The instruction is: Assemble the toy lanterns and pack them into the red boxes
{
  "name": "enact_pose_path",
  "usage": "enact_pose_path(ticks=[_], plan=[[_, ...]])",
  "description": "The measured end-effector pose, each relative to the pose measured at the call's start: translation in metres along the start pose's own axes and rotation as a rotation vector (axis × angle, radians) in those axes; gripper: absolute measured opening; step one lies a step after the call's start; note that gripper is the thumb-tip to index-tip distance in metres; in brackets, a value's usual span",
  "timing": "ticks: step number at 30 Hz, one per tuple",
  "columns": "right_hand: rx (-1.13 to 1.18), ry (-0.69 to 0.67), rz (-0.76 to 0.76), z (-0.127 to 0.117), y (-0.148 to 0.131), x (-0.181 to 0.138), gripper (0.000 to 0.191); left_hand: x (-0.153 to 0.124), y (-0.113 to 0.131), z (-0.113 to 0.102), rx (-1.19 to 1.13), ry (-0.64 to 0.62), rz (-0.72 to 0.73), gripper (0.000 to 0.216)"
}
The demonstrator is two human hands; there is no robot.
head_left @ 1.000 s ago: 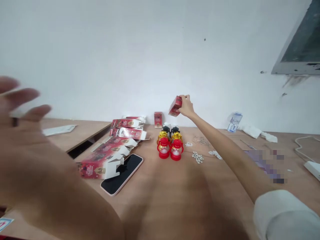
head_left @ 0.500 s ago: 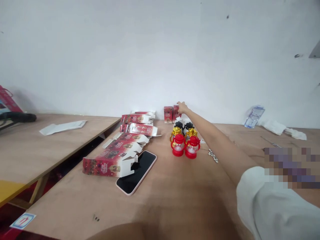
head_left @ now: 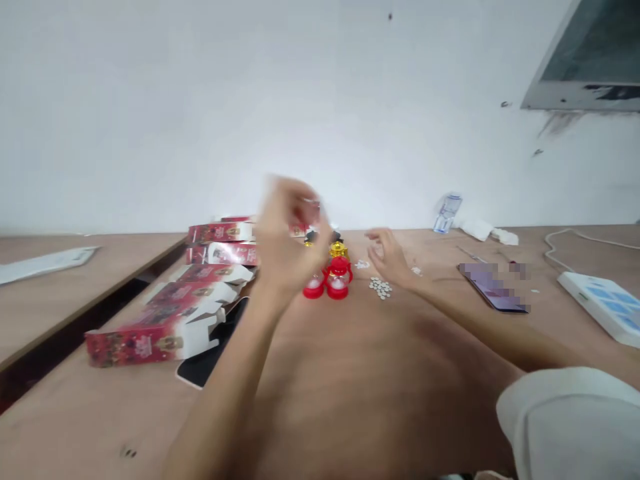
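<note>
My left hand (head_left: 287,233) is raised in front of the lanterns and smeared by motion; whether it holds anything cannot be made out. Behind it stand small toy lanterns in rows: a red lantern (head_left: 339,279) in front, a gold lantern (head_left: 339,250) behind it, and black tops farther back. My left hand hides part of them. To their right, my right hand (head_left: 390,259) hovers low over the table with loosely curved fingers apart and nothing visible in them. Below it lies a pile of small round button-like discs (head_left: 381,288). Small white bits (head_left: 362,265) lie beside it.
Opened red cartons (head_left: 145,343) line the left side, overlapping a dark phone (head_left: 200,367). At right are another phone (head_left: 493,287), a white power strip (head_left: 600,303) with its cable, a clear plastic package (head_left: 447,213) and crumpled white tissue (head_left: 475,229). A gap separates two tables at left.
My right hand has come back from the red boxes by the wall to beside the lanterns. My left hand has come into view, and the view has turned right.
</note>
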State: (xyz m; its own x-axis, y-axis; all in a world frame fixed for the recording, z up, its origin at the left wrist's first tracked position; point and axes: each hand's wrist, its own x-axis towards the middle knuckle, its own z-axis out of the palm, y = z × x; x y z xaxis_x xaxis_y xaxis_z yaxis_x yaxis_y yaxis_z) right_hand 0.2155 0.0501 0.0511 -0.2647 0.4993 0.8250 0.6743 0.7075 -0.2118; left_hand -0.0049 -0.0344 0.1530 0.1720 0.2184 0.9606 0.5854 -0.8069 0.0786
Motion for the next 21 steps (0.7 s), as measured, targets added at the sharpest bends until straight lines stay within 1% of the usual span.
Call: enact_pose_path(ticks=[1,3,5,6,7,9,11,13,14,17,21], plan=[[-0.033,-0.016,-0.016,-0.009,-0.001,-0.025,0.029,-0.008,0.005,0.013,0.043,-0.151,0.104,0.024],[-0.097,-0.065,-0.016,-0.023,0.001,-0.067,0.030,-0.030,0.010,0.037,0.150,-0.512,0.355,0.022],[-0.153,-0.104,0.027,-0.033,0.007,-0.095,0.029,-0.055,0.008,0.055,0.249,-0.809,0.536,0.023],[-0.181,-0.109,0.056,-0.036,0.010,-0.104,0.029,-0.066,0.005,0.062,0.301,-0.883,0.553,0.024],[-0.209,-0.109,0.088,-0.040,0.014,-0.110,0.028,-0.075,0.000,0.068,0.330,-0.931,0.541,0.027],[-0.257,-0.107,0.141,-0.044,0.020,-0.117,0.027,-0.089,-0.010,0.079,0.291,-0.950,0.439,0.037],[-0.270,-0.128,0.166,-0.046,0.023,-0.118,0.026,-0.096,-0.018,0.089,0.179,-0.916,0.280,0.045],[-0.250,-0.197,0.149,-0.046,0.021,-0.116,0.025,-0.097,-0.021,0.099,0.094,-0.864,0.157,0.049],[-0.239,-0.233,0.131,-0.046,0.020,-0.115,0.024,-0.096,-0.020,0.102,0.073,-0.846,0.126,0.049],[-0.231,-0.303,0.084,-0.044,0.015,-0.114,0.023,-0.090,-0.007,0.104,0.064,-0.825,0.120,0.041],[-0.256,-0.328,0.078,-0.041,0.015,-0.115,0.018,-0.087,0.021,0.084,0.136,-0.833,0.131,0.023]])
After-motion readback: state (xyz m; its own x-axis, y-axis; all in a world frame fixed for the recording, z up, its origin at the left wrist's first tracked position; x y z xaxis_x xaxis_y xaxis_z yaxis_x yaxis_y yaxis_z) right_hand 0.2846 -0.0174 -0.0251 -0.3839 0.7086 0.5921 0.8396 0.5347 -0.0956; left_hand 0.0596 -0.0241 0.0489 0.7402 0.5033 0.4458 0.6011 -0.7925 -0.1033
